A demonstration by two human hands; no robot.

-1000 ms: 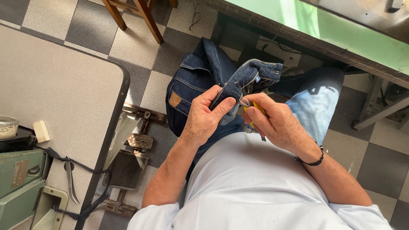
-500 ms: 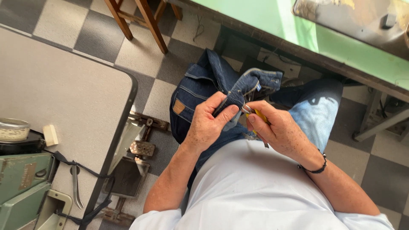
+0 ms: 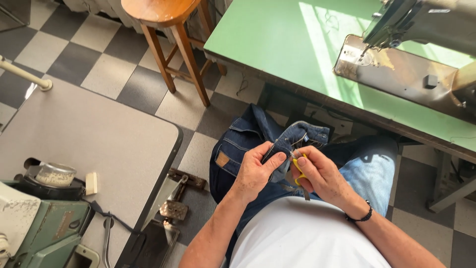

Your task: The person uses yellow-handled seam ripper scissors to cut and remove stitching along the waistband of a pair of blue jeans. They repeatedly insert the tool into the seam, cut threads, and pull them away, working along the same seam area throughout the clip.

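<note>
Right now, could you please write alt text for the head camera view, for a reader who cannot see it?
A seated person holds dark jeans on their lap, the left hand pinching a fold while the right hand works small yellow scissors at it. A green table with a sewing machine stands ahead, a wooden stool beside it.

floor [image 3: 99, 74]: grey-and-dark checker tiles | stool [image 3: 168, 30]: wooden, up and left of hands | green table [image 3: 277, 44]: above hands, sunlit patch, sewing machine [image 3: 421, 30] on its right part | grey table [image 3: 84, 144]: left of hands, green machine [image 3: 34, 228] at its near edge | pedal [image 3: 173, 211]: on floor, lower left.
</note>
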